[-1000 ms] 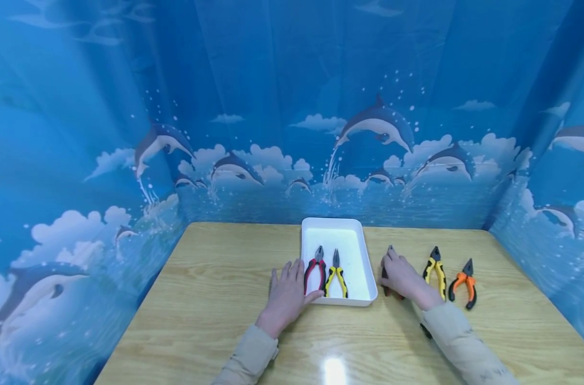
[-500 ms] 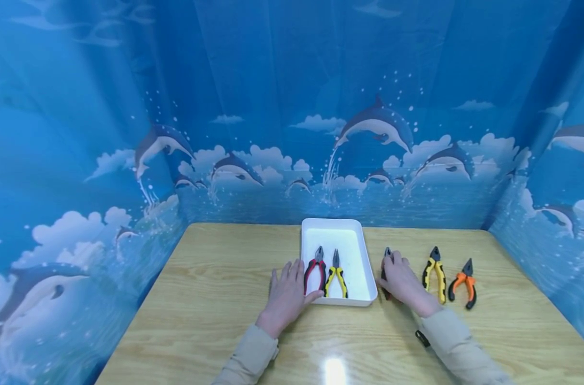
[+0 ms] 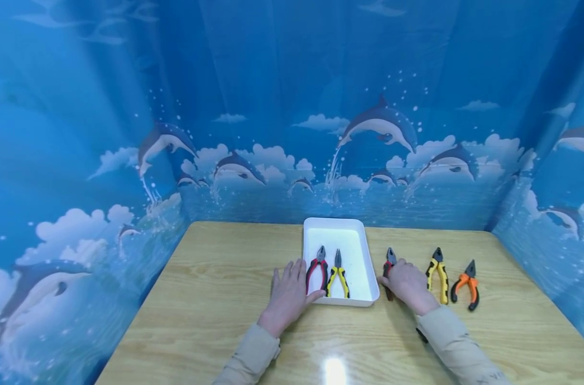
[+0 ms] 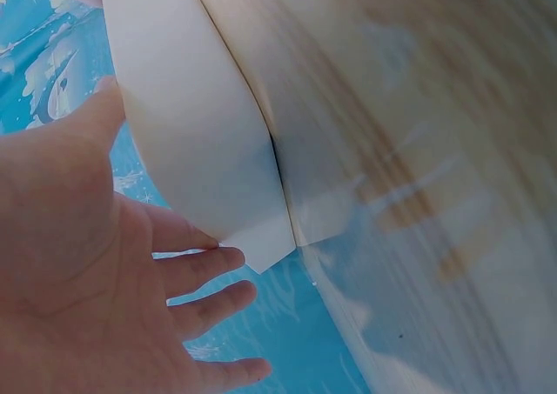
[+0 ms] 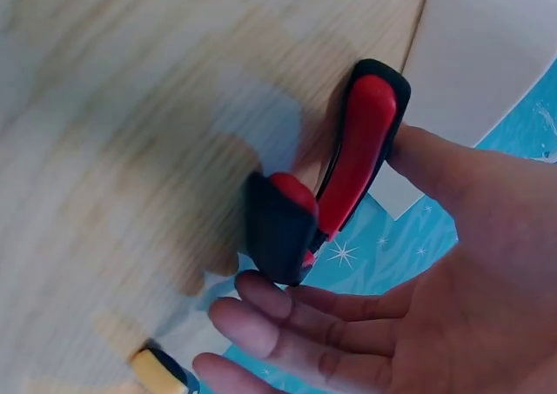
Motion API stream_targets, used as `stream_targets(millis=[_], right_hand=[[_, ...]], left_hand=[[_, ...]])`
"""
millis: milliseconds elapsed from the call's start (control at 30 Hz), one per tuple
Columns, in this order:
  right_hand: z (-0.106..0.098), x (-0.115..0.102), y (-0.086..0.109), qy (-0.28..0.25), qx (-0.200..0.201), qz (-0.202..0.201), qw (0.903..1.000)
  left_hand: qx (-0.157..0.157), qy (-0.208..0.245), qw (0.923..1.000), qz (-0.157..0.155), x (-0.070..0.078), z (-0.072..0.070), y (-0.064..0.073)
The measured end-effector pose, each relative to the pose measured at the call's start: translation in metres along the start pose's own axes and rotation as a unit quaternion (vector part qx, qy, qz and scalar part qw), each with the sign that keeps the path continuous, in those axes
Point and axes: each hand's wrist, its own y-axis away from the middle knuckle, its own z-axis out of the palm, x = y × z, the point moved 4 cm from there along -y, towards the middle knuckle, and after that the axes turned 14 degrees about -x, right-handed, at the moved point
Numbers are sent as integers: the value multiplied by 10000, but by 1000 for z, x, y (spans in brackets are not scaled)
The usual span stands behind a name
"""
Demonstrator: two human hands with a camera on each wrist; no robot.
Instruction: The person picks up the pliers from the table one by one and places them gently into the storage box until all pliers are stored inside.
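Note:
My left hand [image 3: 289, 291] lies against the left side of the white tray [image 3: 351, 243], fingers straight, thumb over the front rim. In the left wrist view, the thumb and fingers touch the tray's outer wall [image 4: 196, 107]. My right hand [image 3: 409, 283] holds red-and-black pliers [image 3: 390, 256] just right of the tray, thumb at one handle and fingertips at the other. In the right wrist view their red handle [image 5: 364, 146] shows close over the wood. Inside the tray are red-and-black pliers [image 3: 322, 254] and yellow-and-black needle-nose pliers [image 3: 338, 259], side by side.
Right of my right hand lie yellow-and-black pliers [image 3: 437, 259] and orange-and-black pliers [image 3: 471, 270] on the wooden table [image 3: 234, 256]. A small black object [image 3: 421, 335] is partly hidden by my right sleeve. A dolphin-print curtain [image 3: 292, 107] borders the table.
The held pliers' handles have come closer together, and my right hand has shifted slightly, baring more of their head. My left hand keeps its place at the tray.

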Motion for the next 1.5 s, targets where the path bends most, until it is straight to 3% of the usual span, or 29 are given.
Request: stream_targets(millis=[300,667,900,1200,1500], right_hand=[[-1,4,5,-31,-318,-14,9995],[2,13,-8,-331,-548,242,9977],[3,18,-8,-392,-537,177,9976],[-3,17,-3,-530,236,-13,9983],[-16,9,9,-304,1240,-271,9915]], left_hand=[[-23,-11,10000,-40,0,2,-2],[-72,-36,9999,-69,0,1,-3],[-117,-23,9999,-84,0,1,-3],[-107,-33,9999,-95,0,2,-2],[-101,-39,9999,-88,0,2,-3]])
